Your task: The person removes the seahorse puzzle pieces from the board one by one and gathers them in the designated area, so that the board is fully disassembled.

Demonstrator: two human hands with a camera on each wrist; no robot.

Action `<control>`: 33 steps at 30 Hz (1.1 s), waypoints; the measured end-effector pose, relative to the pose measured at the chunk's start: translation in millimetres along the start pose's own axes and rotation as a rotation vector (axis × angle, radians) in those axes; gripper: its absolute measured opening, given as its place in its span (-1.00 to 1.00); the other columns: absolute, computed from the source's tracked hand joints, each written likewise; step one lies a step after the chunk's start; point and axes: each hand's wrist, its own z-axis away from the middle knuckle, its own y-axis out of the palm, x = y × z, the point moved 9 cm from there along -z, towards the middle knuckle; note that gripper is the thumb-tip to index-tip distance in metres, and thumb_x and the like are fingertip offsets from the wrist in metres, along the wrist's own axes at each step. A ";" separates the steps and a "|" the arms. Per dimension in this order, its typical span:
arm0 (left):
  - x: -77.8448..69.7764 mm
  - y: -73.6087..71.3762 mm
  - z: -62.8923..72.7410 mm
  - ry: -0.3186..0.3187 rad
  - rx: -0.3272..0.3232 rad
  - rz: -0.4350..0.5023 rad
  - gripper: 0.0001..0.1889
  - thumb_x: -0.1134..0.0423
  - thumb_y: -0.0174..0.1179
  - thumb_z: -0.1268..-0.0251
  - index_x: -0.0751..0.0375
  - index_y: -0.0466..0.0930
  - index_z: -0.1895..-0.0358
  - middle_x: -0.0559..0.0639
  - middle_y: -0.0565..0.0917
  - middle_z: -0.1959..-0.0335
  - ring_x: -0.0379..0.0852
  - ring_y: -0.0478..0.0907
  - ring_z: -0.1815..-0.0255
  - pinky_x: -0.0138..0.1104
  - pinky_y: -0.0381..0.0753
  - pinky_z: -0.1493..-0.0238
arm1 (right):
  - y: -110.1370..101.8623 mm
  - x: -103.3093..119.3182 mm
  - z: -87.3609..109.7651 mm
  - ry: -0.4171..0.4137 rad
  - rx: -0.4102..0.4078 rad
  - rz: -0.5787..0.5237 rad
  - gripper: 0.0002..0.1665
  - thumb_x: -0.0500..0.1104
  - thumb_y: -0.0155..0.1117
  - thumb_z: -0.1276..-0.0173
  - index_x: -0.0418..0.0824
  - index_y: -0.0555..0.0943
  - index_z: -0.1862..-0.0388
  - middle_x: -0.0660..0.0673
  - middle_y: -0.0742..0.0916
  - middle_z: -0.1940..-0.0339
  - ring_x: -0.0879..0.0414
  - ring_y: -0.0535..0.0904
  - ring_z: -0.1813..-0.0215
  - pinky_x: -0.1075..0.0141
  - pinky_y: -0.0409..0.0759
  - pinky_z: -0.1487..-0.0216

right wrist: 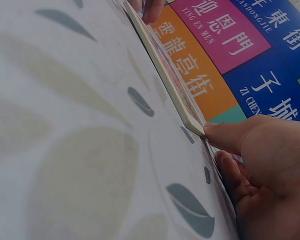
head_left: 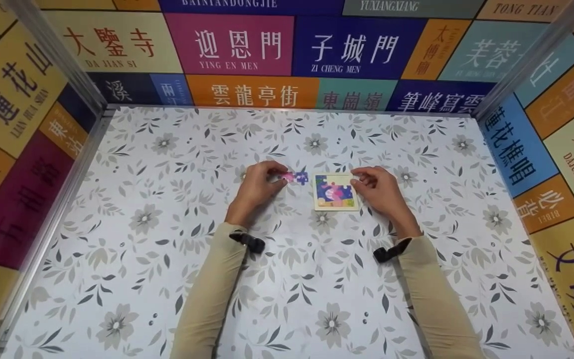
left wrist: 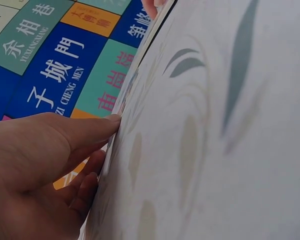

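A small square jigsaw puzzle tray (head_left: 336, 209) with a pale rim lies on the table. Blue, pink and yellow pieces fill its lower part and upper left; pale bare backing shows along the top. My right hand (head_left: 379, 192) holds the tray's right edge between thumb and fingers; in the right wrist view the thumb (right wrist: 227, 136) is at the tray's corner. Left of the tray, my left hand (head_left: 258, 187) pinches a pink puzzle piece (head_left: 287, 177) at the table surface. A purple-blue puzzle piece (head_left: 301, 178) lies directly right of it, between hand and tray.
White cloth with grey leaves and flowers covers the table (head_left: 287, 299). Upright panels with coloured lettered blocks (head_left: 232, 45) stand along the back and both sides, joined by metal posts (head_left: 58, 50). A black wrist camera (head_left: 249, 242) is strapped on each sleeved wrist.
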 end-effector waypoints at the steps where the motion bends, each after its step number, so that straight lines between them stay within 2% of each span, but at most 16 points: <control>1: -0.2 0.2 0.1 0.005 0.001 0.002 -0.73 0.38 0.47 -0.35 0.27 0.81 -0.09 0.12 0.85 -0.05 0.06 0.76 -0.12 -0.10 0.67 -0.28 | 0.0 -0.5 0.1 0.003 0.000 0.000 -0.62 -0.13 0.43 -0.55 -0.17 0.75 -0.28 -0.20 0.69 0.05 0.06 0.62 0.09 0.51 0.56 0.13; 9: -1.1 0.5 0.7 0.008 0.004 0.000 -0.72 0.39 0.47 -0.37 0.29 0.81 -0.10 0.15 0.84 -0.06 0.07 0.76 -0.14 -0.09 0.67 -0.29 | 0.0 -1.3 0.0 0.004 0.004 -0.004 -0.61 -0.12 0.43 -0.55 -0.16 0.75 -0.29 -0.21 0.70 0.02 0.05 0.64 0.07 0.51 0.58 0.11; 15: -1.7 0.7 -0.1 0.016 0.009 -0.033 -0.72 0.36 0.47 -0.37 0.28 0.80 -0.11 0.16 0.84 -0.07 0.08 0.76 -0.12 -0.08 0.68 -0.26 | -0.6 0.2 0.4 -0.009 0.003 0.002 -0.60 -0.11 0.43 -0.55 -0.16 0.75 -0.30 -0.21 0.71 0.02 0.06 0.64 0.08 0.52 0.57 0.12; 20: -7.7 -2.3 0.0 0.037 0.011 -0.063 -0.70 0.35 0.44 -0.38 0.28 0.79 -0.14 0.18 0.84 -0.07 0.12 0.76 -0.09 -0.04 0.68 -0.22 | -1.0 0.2 0.8 -0.010 -0.001 0.006 -0.60 -0.11 0.43 -0.56 -0.16 0.75 -0.30 -0.21 0.70 0.03 0.06 0.63 0.09 0.52 0.57 0.12; 24: -17.4 -2.1 -0.4 0.060 0.001 -0.065 -0.70 0.34 0.40 -0.40 0.30 0.79 -0.14 0.23 0.84 0.01 0.16 0.76 0.04 -0.02 0.69 -0.10 | -1.4 -0.7 0.6 -0.003 -0.003 0.008 -0.60 -0.11 0.42 -0.56 -0.17 0.75 -0.30 -0.20 0.70 0.03 0.07 0.63 0.09 0.52 0.57 0.12; 28: -32.2 11.1 -3.2 0.113 0.039 -0.077 -0.72 0.36 0.37 -0.43 0.35 0.79 -0.13 0.27 0.82 0.03 0.16 0.77 0.07 -0.04 0.72 -0.09 | -1.4 0.1 1.0 0.001 -0.001 0.002 -0.61 -0.13 0.43 -0.55 -0.17 0.75 -0.29 -0.21 0.70 0.03 0.05 0.64 0.09 0.52 0.58 0.13; 33: -50.4 38.1 -6.2 0.165 0.129 -0.100 -0.71 0.36 0.34 -0.46 0.36 0.77 -0.16 0.29 0.79 -0.05 0.18 0.73 -0.06 -0.05 0.68 -0.21 | -0.4 1.1 0.9 0.007 0.000 0.006 -0.61 -0.13 0.43 -0.55 -0.16 0.75 -0.29 -0.20 0.70 0.04 0.05 0.64 0.09 0.51 0.57 0.13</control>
